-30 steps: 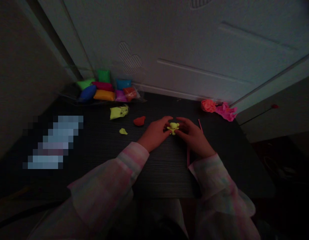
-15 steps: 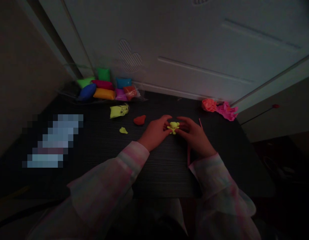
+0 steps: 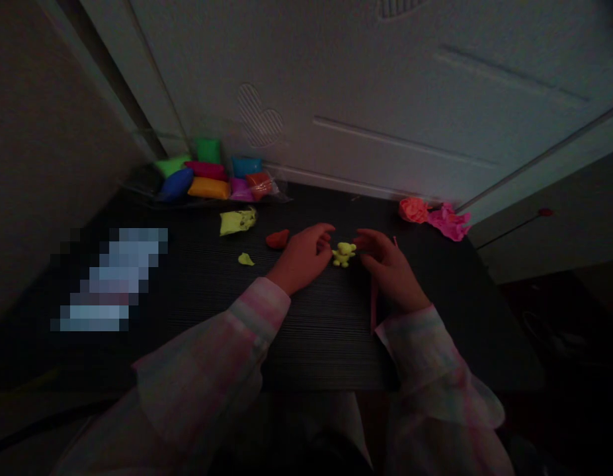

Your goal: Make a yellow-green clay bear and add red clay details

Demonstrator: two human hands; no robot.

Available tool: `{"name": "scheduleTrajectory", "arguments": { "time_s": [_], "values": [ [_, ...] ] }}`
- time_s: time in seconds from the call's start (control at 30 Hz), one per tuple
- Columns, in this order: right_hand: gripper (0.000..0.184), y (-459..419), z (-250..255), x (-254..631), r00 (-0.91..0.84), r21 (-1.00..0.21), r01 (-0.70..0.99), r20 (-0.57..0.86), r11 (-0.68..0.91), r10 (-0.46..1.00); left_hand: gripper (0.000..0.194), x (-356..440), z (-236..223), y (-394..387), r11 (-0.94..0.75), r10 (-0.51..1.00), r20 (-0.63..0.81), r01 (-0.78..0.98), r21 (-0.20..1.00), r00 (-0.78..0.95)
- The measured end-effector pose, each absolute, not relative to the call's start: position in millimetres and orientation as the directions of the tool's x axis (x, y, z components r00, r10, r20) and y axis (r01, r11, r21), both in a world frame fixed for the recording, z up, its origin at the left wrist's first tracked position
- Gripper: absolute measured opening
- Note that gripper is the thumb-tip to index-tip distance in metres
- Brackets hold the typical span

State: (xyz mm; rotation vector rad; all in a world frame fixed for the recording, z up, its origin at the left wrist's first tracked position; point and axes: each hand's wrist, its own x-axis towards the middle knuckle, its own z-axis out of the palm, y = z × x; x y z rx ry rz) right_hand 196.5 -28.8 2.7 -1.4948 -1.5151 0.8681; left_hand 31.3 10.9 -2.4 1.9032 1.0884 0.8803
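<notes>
A small yellow clay bear figure [image 3: 344, 254] stands on the dark table between my hands, its round head, ears and stubby limbs showing. To its left, my left hand [image 3: 306, 254] is open with loosely curved fingers, the tips close to the figure. My right hand [image 3: 388, 268] is on the other side, open, its thumb and fingers spread apart and a small gap from the bear. Under the right hand lies a thin pink stick [image 3: 373, 307], its middle covered by the palm. A red-orange lump of clay [image 3: 276, 239] sits just beyond my left hand, partly hidden by it.
A small yellow clay scrap [image 3: 245, 259] and an opened yellow packet [image 3: 237, 221] lie on the left. Behind them, a clear bag [image 3: 281, 190] holds several coloured clay packets. Crumpled orange [image 3: 414, 209] and pink [image 3: 451, 221] wrappers are at the back right. A blurred rectangle [image 3: 112, 277] is at far left.
Both hands have parted from the yellow bear, the left shifting leftward and the right slightly rightward. The bear now stands by itself. The left hand now partly covers the red-orange lump.
</notes>
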Motion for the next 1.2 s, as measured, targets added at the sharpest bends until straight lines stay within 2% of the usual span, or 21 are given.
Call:
{"name": "scheduleTrajectory", "arguments": {
  "time_s": [0.13, 0.27, 0.37, 0.5, 0.57, 0.63, 0.7, 0.8, 1.0, 1.2],
  "values": [
    [0.037, -28, 4, 197, 0.21, -0.87, 0.482, 0.231, 0.106, 0.95, 0.028, 13, 14, 9, -0.363, 0.917, 0.227, 0.452, 0.815, 0.328],
    [0.027, -36, 11, 188, 0.353, -0.8, 0.57, 0.446, 0.189, 0.822, 0.025, -15, 19, 2, -0.451, 0.818, 0.074, 0.557, 0.697, 0.57],
    [0.023, -48, 19, 174, 0.289, -0.735, 0.63, 0.524, 0.253, 0.802, 0.024, -28, 13, -2, -0.527, 0.724, 0.008, 0.546, 0.651, 0.69],
    [0.02, -62, 22, 154, -0.042, -0.645, 0.665, 0.472, 0.377, 0.881, 0.015, -29, 9, -2, -0.556, 0.691, -0.009, 0.54, 0.631, 0.723],
    [0.019, -63, 19, 146, -0.206, -0.598, 0.69, 0.38, 0.409, 0.902, 0.014, -26, 9, -3, -0.504, 0.727, 0.001, 0.533, 0.68, 0.687],
    [0.017, -62, 13, 140, -0.277, -0.584, 0.71, 0.284, 0.394, 0.918, 0.013, -25, 10, -4, -0.4, 0.769, -0.014, 0.498, 0.769, 0.639],
    [0.017, -61, 8, 138, -0.268, -0.6, 0.718, 0.228, 0.352, 0.936, 0.013, -24, 10, -6, -0.269, 0.79, -0.064, 0.439, 0.857, 0.609],
    [0.017, -59, 5, 138, -0.23, -0.628, 0.712, 0.215, 0.315, 0.949, 0.013, -23, 11, -7, -0.122, 0.784, -0.132, 0.358, 0.926, 0.607],
    [0.011, -58, 6, 140, -0.252, -0.607, 0.706, 0.267, 0.365, 0.93, 0.013, -22, 13, -8, 0.057, 0.749, -0.236, 0.294, 0.954, 0.619],
    [0.013, -58, 4, 139, -0.233, -0.595, 0.719, 0.278, 0.358, 0.932, 0.015, -20, 11, -8, 0.104, 0.736, -0.268, 0.287, 0.952, 0.622]
  ]
}}
